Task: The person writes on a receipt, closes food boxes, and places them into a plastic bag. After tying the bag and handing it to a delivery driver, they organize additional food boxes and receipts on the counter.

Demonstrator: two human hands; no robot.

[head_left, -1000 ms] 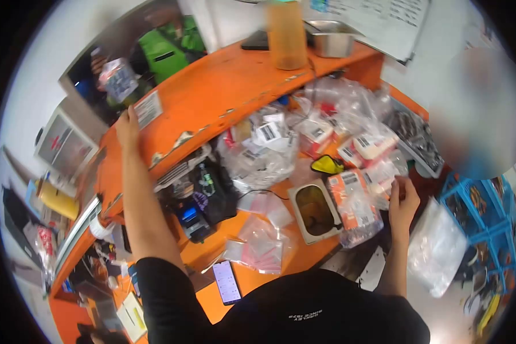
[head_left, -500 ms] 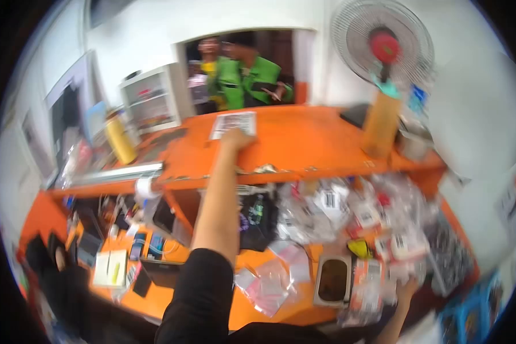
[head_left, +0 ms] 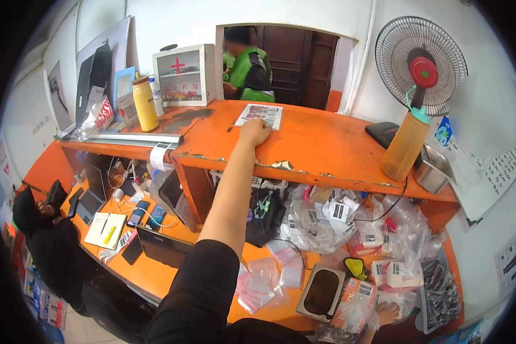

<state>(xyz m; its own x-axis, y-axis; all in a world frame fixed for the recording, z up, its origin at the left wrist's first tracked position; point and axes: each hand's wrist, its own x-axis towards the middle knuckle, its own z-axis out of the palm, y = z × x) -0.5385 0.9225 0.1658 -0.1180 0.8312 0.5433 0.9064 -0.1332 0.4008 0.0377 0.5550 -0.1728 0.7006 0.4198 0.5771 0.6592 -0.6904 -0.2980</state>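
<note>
My left hand [head_left: 255, 132] reaches far across the orange counter [head_left: 321, 143], its fingers curled closed at the near edge of a printed sheet [head_left: 264, 114]. The fingertips are partly hidden, and the sheet lies flat under them. Low on the right, my right hand [head_left: 387, 312] rests with fingers apart on clear plastic packaging [head_left: 398, 301]. Beside it lies an orange-and-white packet [head_left: 355, 301] in clear wrap. Left of that packet is a dark-topped, metal-rimmed device [head_left: 322, 291], with a yellow-and-black object [head_left: 355, 268] just above.
A yellow bottle [head_left: 145, 106] and a first aid box [head_left: 183, 74] stand on the counter's left. An orange squeeze bottle [head_left: 405, 146], metal container [head_left: 434, 167] and fan [head_left: 421, 69] are right. Plastic bags [head_left: 315, 218] fill the lower shelf. A person in green [head_left: 249, 69] stands beyond the window; another [head_left: 51, 252] sits left.
The view has shifted, and everything appears sharper. My left hand stays at the sheet. My right hand now shows its spread fingers on the packaging. The people at the window have moved left.
</note>
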